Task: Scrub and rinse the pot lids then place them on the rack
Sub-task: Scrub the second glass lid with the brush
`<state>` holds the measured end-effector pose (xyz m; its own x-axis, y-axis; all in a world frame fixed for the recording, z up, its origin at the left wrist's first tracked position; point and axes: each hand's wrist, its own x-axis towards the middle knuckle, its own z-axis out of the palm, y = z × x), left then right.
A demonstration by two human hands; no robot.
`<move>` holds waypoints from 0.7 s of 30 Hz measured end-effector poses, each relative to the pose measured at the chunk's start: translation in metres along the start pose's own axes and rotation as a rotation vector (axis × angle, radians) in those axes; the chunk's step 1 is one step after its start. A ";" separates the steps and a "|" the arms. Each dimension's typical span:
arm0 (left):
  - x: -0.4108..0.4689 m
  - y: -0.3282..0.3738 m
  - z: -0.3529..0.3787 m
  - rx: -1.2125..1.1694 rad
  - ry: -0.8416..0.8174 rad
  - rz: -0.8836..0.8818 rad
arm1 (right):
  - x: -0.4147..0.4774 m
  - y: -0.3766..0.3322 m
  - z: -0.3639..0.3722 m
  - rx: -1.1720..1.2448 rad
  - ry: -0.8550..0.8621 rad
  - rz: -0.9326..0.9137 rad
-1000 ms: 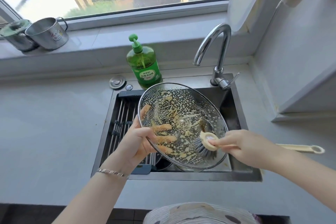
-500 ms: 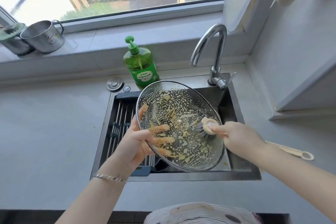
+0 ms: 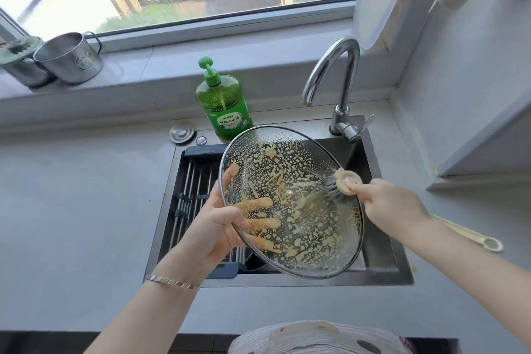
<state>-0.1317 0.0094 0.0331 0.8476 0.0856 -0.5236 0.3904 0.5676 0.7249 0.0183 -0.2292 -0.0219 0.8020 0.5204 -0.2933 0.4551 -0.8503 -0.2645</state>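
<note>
Left hand (image 3: pixel 212 227) grips the tilted, soapy round glass pot lid (image 3: pixel 290 201) by its rim over the dark sink (image 3: pixel 382 261); right hand (image 3: pixel 393 207) clasps the cream long-handled brush (image 3: pixel 343 181), bristles pressing the lid.

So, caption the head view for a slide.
Left hand holds soapy glass lid over sink; right hand scrubs with brush.

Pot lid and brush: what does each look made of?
The pot lid looks like clear glass with a thin shiny metal rim: fingers of the left hand show through it. The brush seems matte cream plastic, head and handle alike, with dark, probably synthetic bristles; painted wood cannot be ruled out.
</note>
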 end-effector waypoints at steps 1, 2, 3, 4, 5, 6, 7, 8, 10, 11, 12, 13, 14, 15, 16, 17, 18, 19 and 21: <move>0.001 -0.001 0.002 0.002 -0.003 -0.001 | 0.001 -0.001 0.001 0.006 0.018 0.027; 0.003 -0.002 0.003 0.007 -0.006 -0.003 | -0.003 -0.008 0.003 0.028 0.023 -0.010; 0.004 -0.002 0.004 0.009 -0.010 -0.008 | -0.010 -0.020 0.007 0.066 0.035 -0.097; 0.004 -0.002 0.004 0.006 -0.014 -0.013 | -0.020 -0.033 0.007 0.114 0.040 -0.182; 0.004 -0.002 0.004 -0.002 -0.018 -0.018 | -0.024 -0.037 0.007 0.118 0.036 -0.223; 0.003 -0.002 0.002 -0.009 -0.024 -0.021 | -0.021 -0.031 0.004 0.099 0.040 -0.217; 0.001 -0.002 0.002 -0.011 -0.030 -0.021 | -0.010 -0.017 0.002 0.069 0.054 -0.145; 0.001 -0.002 0.002 -0.008 -0.034 -0.019 | 0.001 -0.005 -0.001 0.046 0.075 -0.047; 0.001 -0.003 0.003 0.002 -0.040 -0.017 | 0.006 -0.001 -0.005 -0.008 0.103 0.031; 0.002 -0.004 0.004 0.005 -0.043 -0.019 | 0.002 -0.009 -0.003 -0.005 0.099 -0.020; 0.002 -0.005 0.004 0.006 -0.046 -0.022 | -0.006 -0.021 0.001 0.022 0.088 -0.104; 0.002 -0.005 0.004 0.005 -0.050 -0.027 | -0.015 -0.033 0.002 0.057 0.071 -0.180; 0.001 -0.005 0.003 0.003 -0.053 -0.031 | -0.019 -0.034 0.002 0.045 0.054 -0.217; 0.000 -0.006 0.002 0.003 -0.057 -0.033 | -0.015 -0.026 -0.001 0.023 0.057 -0.203; -0.001 -0.006 0.002 0.003 -0.058 -0.034 | -0.005 -0.012 -0.003 -0.009 0.063 -0.120; -0.001 -0.006 0.002 0.005 -0.057 -0.032 | 0.001 -0.001 -0.007 -0.031 0.063 -0.027; 0.000 -0.007 0.002 0.009 -0.054 -0.028 | 0.002 0.002 -0.007 -0.063 0.060 0.023; 0.001 -0.008 0.003 0.014 -0.050 -0.024 | -0.004 -0.001 -0.006 -0.070 0.047 0.009; 0.003 -0.009 0.002 0.019 -0.041 -0.022 | -0.029 -0.025 0.002 0.055 -0.003 -0.162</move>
<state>-0.1320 0.0026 0.0264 0.8527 0.0401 -0.5209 0.4150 0.5536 0.7220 -0.0171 -0.2228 -0.0091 0.7185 0.6510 -0.2450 0.5567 -0.7493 -0.3586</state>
